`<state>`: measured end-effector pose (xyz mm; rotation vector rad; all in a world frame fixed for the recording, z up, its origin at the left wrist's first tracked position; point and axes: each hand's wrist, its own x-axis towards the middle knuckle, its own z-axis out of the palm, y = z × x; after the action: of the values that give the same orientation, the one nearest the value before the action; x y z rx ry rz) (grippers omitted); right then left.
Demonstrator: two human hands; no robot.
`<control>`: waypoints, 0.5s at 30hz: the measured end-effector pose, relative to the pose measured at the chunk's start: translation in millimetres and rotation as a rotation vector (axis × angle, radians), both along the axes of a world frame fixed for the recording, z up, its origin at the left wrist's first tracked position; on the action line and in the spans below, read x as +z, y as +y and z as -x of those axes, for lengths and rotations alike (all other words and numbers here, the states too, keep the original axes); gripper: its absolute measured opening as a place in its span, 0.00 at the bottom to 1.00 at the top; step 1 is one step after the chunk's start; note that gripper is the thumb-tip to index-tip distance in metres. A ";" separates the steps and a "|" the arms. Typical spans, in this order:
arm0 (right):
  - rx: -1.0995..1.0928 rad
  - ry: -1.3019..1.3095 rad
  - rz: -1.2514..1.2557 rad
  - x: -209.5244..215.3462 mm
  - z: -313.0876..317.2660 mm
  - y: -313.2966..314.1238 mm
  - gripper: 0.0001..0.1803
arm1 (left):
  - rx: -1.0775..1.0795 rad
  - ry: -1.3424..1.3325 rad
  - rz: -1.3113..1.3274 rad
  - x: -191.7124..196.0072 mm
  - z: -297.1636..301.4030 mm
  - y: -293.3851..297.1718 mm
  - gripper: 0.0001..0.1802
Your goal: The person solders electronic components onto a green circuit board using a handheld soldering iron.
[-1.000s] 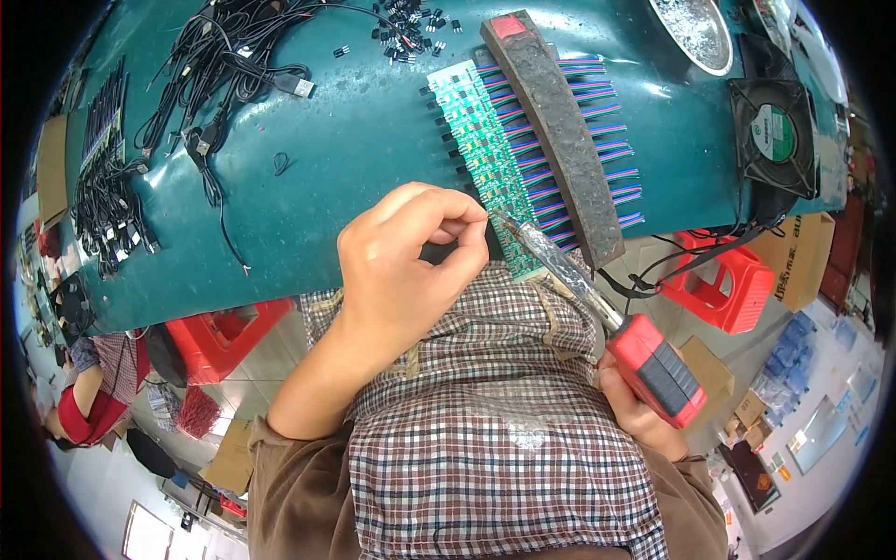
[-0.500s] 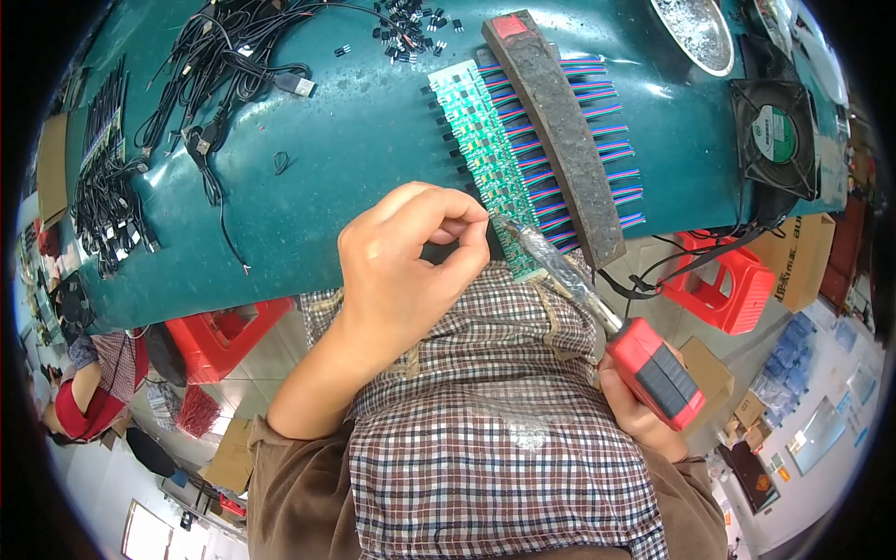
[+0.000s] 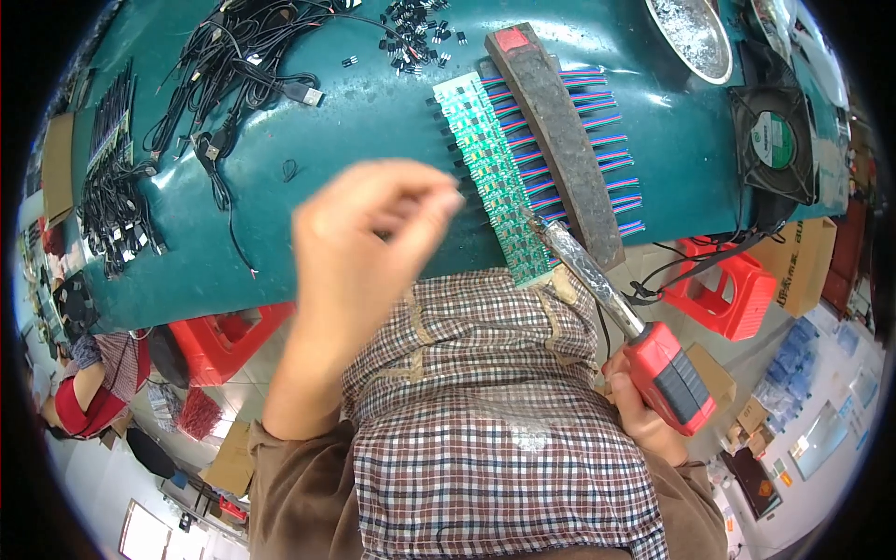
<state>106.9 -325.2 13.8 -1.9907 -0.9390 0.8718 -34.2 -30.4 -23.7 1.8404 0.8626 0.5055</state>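
My right hand [image 3: 639, 415] grips the red and black handle of a soldering iron [image 3: 667, 373]. The iron's metal shaft slants up and left, with its tip by the lower right edge of a green circuit board panel [image 3: 483, 154]. Small black parts line the panel's left edge, and coloured wires [image 3: 616, 140] fan out on its right. Across those wires lies a long dark bar [image 3: 560, 140] with a red patch at its top. Left of the panel, my left hand [image 3: 359, 238] is raised and blurred, thumb and forefinger pinched together. Anything between those fingertips is too small to make out.
Black cables [image 3: 219, 70] heap at the far left, with another cable bundle [image 3: 117, 219] beside them. Loose black parts [image 3: 415, 37] lie at the back. A metal dish [image 3: 714, 61] and a fan [image 3: 773, 140] stand right. Red stools [image 3: 723, 289] flank the table; another person [image 3: 93, 401] is left.
My left hand has pulled away from the panel, to the left. The iron has shifted slightly right and down, its tip moving along the panel's lower part.
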 end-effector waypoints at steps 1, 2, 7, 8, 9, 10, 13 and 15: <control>-0.004 -0.002 -0.003 -0.2 0.0 -0.6 0.12 | 0.045 0.068 -0.176 1.5 -1.7 13.5 0.05; -0.014 0.014 0.004 -0.9 0.5 -0.7 0.11 | 0.091 0.135 -0.351 -1.6 -3.6 27.8 0.05; -0.013 0.013 -0.022 -0.6 2.7 0.7 0.11 | 0.154 0.285 -1.004 -23.9 -15.4 85.6 0.06; -0.032 0.021 -0.023 -0.9 4.0 -1.5 0.11 | 0.150 0.279 -1.003 -25.2 -16.2 87.4 0.06; -0.050 0.030 -0.024 -1.2 4.9 -3.2 0.11 | 0.138 0.292 -1.033 -26.1 -16.7 88.8 0.05; -0.055 0.029 -0.024 -1.2 5.2 -4.5 0.11 | 0.126 0.306 -1.063 -26.5 -17.3 89.5 0.05; -0.059 0.044 0.035 -1.5 4.9 -8.6 0.11 | 0.164 0.267 -0.913 -20.5 -18.4 79.2 0.04; -0.063 0.042 0.025 -2.2 4.3 -8.3 0.12 | 0.197 0.212 -0.786 -15.9 -19.3 68.5 0.03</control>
<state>102.6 -333.4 11.6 -2.0048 -0.8413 0.8902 -14.9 38.2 -39.6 2.5680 1.0890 0.8716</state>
